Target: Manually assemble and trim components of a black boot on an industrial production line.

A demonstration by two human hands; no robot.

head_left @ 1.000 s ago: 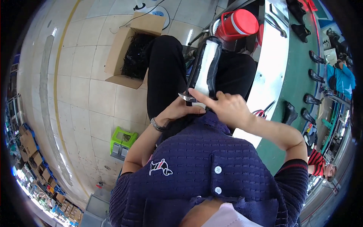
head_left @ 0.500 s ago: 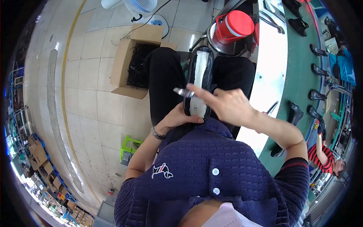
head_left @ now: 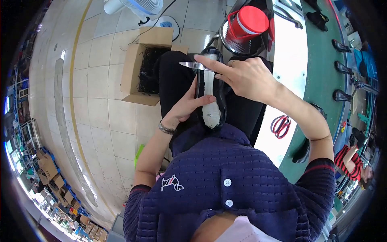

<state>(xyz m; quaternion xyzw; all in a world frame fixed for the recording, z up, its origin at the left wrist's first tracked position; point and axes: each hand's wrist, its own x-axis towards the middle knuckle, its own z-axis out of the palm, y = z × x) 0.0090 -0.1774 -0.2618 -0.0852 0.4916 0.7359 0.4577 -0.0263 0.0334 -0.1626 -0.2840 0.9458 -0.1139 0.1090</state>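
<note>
The shoe (head_left: 209, 86), pale sole up, lies just right of the left hand (head_left: 186, 105), which grips its side, thumb across the sole. The right hand (head_left: 250, 79) grasps a blade (head_left: 191, 65) over the shoe's far end, tip pointing left; whether blade and shoe touch is hard to tell.

Pale square-tiled floor (head_left: 96, 117), scuffed and speckled in places, glossy light patches near top. Yellow floor line (head_left: 71, 72) curving down left side; grey strip (head_left: 59, 92) alongside, farther left. Floor fan (head_left: 147, 5) at top edge. Right: long white-topped workbench (head_left: 292, 60), lower stretch glaring bright, beside green conveyor belt (head_left: 320, 76). Far lower left: brown cartons (head_left: 47, 165), bright white lights; details blurred.
</note>
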